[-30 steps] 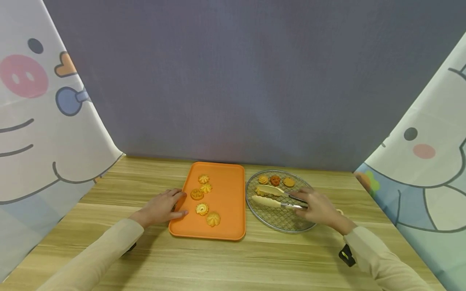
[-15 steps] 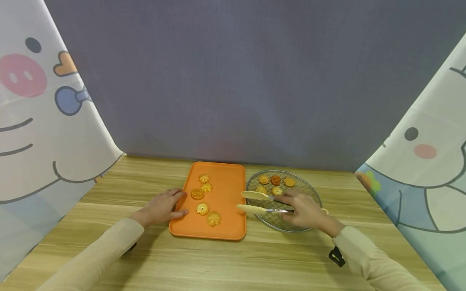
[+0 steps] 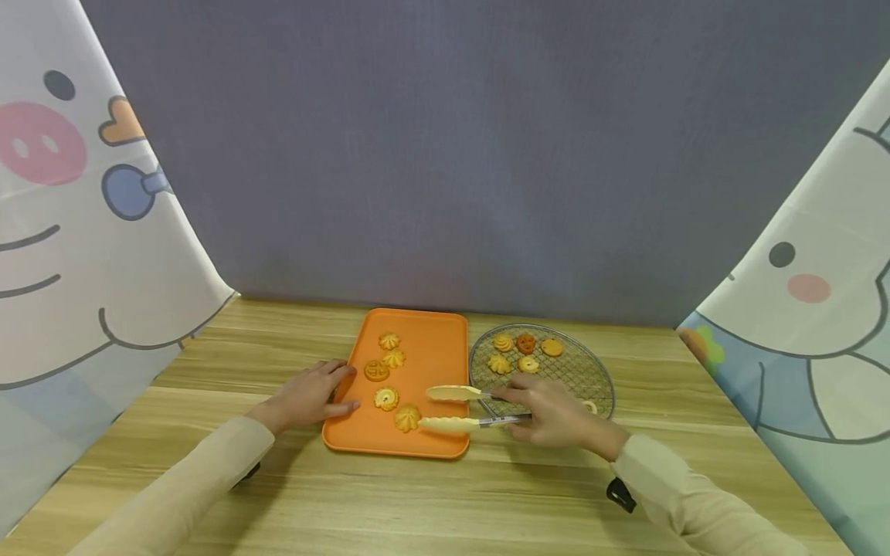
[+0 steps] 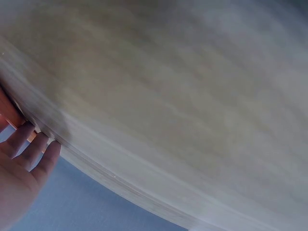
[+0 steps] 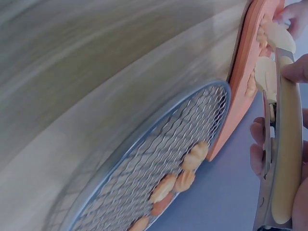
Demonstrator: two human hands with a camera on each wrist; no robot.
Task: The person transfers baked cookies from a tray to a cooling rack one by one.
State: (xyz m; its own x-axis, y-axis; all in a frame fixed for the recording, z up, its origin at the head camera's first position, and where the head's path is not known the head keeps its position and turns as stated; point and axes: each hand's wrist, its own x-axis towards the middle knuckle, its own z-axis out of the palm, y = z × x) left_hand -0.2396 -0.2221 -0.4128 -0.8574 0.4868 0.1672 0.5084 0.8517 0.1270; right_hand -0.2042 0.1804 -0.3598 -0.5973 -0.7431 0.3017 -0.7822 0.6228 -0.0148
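My right hand grips a pair of tongs with metal arms and cream, scalloped tips. In the head view the tips are apart over the right part of an orange tray, nothing between them. The lower tip points at a fluted cookie near the tray's front. More cookies lie up the tray's left half, among them a round patterned one and a ring-shaped one. My left hand rests at the tray's left edge, thumb over the rim; the left wrist view shows its fingers fairly straight against the side.
A round wire rack stands right of the tray, several cookies on its back half, including a dark reddish one. A small cream loop shows behind my right hand. A grey-blue backdrop closes off the wooden table's far edge.
The tongs have moved left and toward me, from above the rack to above the tray, uncovering two cookies on the rack. The left hand and the tray stay put.
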